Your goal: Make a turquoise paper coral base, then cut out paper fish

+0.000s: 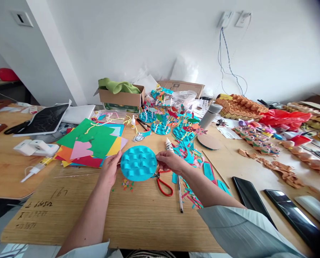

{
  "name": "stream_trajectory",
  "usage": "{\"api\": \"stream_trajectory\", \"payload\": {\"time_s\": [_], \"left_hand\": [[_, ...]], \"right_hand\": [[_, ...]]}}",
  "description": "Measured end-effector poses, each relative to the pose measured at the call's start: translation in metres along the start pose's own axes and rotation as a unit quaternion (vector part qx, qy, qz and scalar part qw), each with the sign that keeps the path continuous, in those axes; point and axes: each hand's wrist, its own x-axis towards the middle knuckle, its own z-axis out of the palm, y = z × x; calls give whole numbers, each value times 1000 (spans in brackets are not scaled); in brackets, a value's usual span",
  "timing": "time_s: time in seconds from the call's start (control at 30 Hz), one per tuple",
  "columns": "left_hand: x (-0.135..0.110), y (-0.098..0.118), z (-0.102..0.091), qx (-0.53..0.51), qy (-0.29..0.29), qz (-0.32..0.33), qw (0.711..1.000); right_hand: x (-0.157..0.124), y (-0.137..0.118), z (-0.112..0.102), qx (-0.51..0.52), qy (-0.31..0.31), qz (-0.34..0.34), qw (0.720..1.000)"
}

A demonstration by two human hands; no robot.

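A round teal paper disc [138,163] with raised wavy strips lies on the wooden table [138,215] in front of me. My left hand [110,168] grips its left edge, fingers curled around the rim. My right hand [168,161] pinches the disc's right edge between thumb and fingers. Red-handled scissors [164,184] lie just under my right hand, and a thin pencil-like stick [179,195] lies beside them. A small glue bottle [169,144] stands just beyond my right hand.
Coloured paper sheets [91,145] are stacked at the left, with paper scraps [189,157] at the right. Finished teal crafts [160,125] and a cardboard box [121,97] sit farther back. Two dark phones [250,197] lie at the right, and a grey bottle [210,115] stands behind.
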Motion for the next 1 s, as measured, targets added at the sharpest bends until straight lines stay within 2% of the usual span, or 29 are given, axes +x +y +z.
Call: {"api": "stream_trajectory", "payload": {"time_s": [0.17, 0.3, 0.37, 0.5, 0.7, 0.87, 1.0], "left_hand": [[3, -4, 0, 24, 20, 53, 998], [8, -10, -2, 61, 35, 102, 992], [10, -13, -4, 80, 38, 134, 987], [11, -17, -7, 138, 37, 188, 972], [2, -18, -1, 186, 31, 240, 952], [-1, -20, 1, 214, 25, 249, 944], [-3, -23, 2, 229, 22, 246, 942]], "right_hand": [[21, 6, 0, -63, 53, 12, 997], [35, 11, -3, -180, 78, 24, 980], [41, 7, -7, -259, 102, 16, 960], [61, -12, -16, -398, 154, -45, 903], [116, -40, -20, -520, 150, -98, 835], [157, -51, -19, -576, 136, -97, 800], [181, -64, -15, -599, 157, -61, 783]]}}
